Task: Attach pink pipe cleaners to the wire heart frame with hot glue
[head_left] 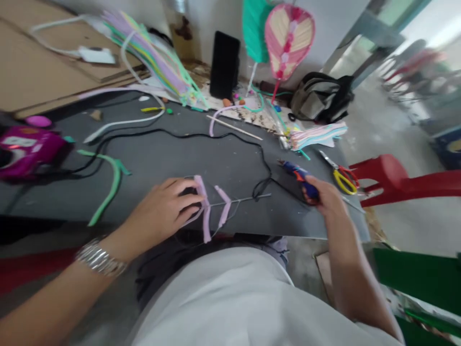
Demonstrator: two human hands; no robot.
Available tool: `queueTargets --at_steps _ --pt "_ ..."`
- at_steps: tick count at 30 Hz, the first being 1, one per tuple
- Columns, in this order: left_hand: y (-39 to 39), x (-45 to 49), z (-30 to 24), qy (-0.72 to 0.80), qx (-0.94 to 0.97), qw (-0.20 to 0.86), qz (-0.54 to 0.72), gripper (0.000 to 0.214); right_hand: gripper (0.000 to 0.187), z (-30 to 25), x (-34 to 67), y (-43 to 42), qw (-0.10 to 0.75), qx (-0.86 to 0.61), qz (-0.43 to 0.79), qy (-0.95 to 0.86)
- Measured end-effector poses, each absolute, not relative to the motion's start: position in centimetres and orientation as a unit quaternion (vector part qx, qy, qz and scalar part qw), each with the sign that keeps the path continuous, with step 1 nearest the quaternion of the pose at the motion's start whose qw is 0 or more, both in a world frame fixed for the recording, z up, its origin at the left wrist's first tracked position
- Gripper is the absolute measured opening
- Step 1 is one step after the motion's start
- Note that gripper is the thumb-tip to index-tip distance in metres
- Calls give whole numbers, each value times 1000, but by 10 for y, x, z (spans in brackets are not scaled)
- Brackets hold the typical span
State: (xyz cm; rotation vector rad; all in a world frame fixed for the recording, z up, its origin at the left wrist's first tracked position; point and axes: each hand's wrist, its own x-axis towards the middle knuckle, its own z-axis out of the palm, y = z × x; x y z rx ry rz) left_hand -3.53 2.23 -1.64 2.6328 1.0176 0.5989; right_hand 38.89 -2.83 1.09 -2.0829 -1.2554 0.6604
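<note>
On the table's front part lies a leaf-shaped thin wire frame (243,199) with lilac fuzzy strips (206,216) set across its middle stem like ribs. My left hand (167,204), with a metal watch at the wrist, has its curled fingers on the frame's left end, at the longest strip. The thumb is hardly visible. My right hand (320,194) is wrapped round a blue glue gun (297,174) with an orange trigger, to the right of the frame. The gun's nozzle points left and away from me, apart from the frame.
A black cord (187,135) crosses the table. Scissors (340,174) lie right; a green strip (115,180) and magenta device (32,151) are left. Behind are pipe cleaner bundles (154,57), a phone (224,65), a pink leaf-shaped piece (289,41) and a bag (320,98). A red chair (396,180) stands right.
</note>
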Motion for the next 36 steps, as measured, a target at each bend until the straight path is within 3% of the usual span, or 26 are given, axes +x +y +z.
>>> queueTargets --at_steps 4,6,11,14,20,36 --pt "17 -31 0 374 899 165 157 21 78 26 383 -36 334 -714 297 -539" --pt "18 -31 5 380 899 171 139 21 75 33 374 -44 357 -665 337 -563" --pt "18 -32 8 385 895 187 125 20 26 54 337 -60 432 -591 521 -439" --pt "17 -33 6 383 893 194 132 21 31 62 313 -57 375 -590 551 -455" --pt "14 -33 1 395 885 192 155 21 49 62 269 -42 159 -646 534 -522" --pt "15 -31 -2 411 870 207 175 20 42 47 253 -26 -9 -591 434 -679"
